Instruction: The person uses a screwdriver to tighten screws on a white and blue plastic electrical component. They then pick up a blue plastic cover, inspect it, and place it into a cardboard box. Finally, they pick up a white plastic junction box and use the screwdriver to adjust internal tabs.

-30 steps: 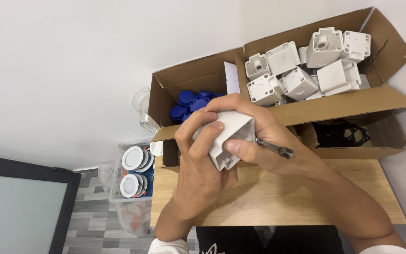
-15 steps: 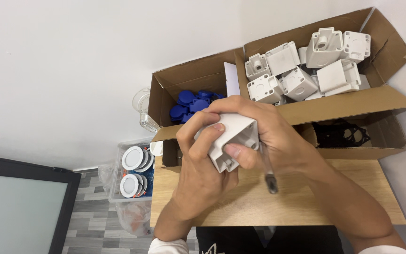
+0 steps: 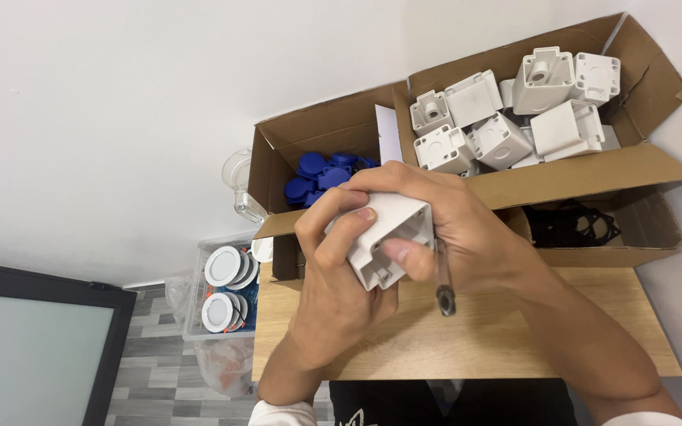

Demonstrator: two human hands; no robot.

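Note:
Both my hands hold one white plastic box-shaped housing above a wooden table. My left hand wraps it from below and the left, fingers curled over its top. My right hand covers its right side, thumb pressed on the front face. A thin tool with a clear shaft and dark tip, likely a screwdriver, hangs down from my right hand's fingers.
An open cardboard box behind holds several more white housings. A second cardboard box on the left holds blue caps. Black parts lie in a lower box. A plastic bin with round white fittings stands on the floor.
The thin tool in my right hand has swung from pointing right to hanging downward. Both hands keep hold of the white housing in the same place.

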